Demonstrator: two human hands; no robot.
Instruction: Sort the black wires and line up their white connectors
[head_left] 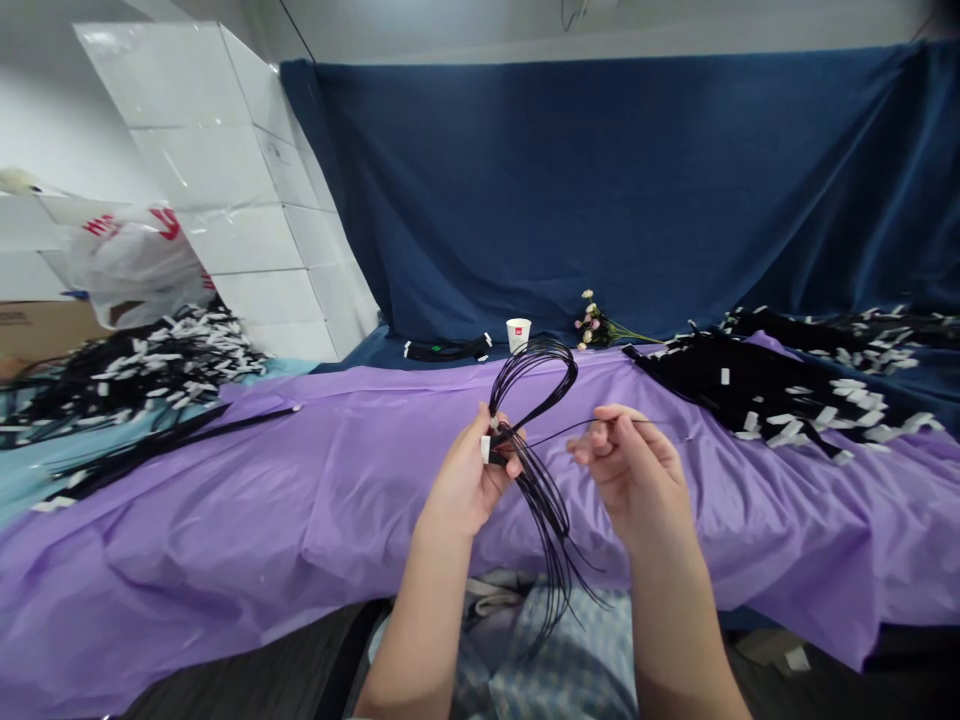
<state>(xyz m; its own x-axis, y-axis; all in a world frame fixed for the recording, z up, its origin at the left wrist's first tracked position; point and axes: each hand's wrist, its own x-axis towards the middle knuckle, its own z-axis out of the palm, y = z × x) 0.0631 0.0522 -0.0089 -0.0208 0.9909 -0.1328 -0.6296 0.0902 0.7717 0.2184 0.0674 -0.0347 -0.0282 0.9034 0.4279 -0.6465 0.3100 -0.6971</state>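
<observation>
My left hand point(476, 475) is closed around a bundle of thin black cables point(551, 500), gripping it near a white tag. Part of the bundle loops up above the fingers, and the loose ends hang down toward my lap. Between the thumb and fingers of my right hand point(637, 465), a single black strand is pinched. That strand runs across from the bundle and stretches out past the right fingers. Both hands are raised in front of the purple-covered table point(360, 480).
Piles of black cables with white ends lie at left point(150, 370) and right point(795, 390). At the back stand a paper cup point(517, 334), artificial flowers point(592, 325) and a tied black bundle point(448, 349). White boxes point(255, 200) are stacked at left before a blue curtain point(600, 190).
</observation>
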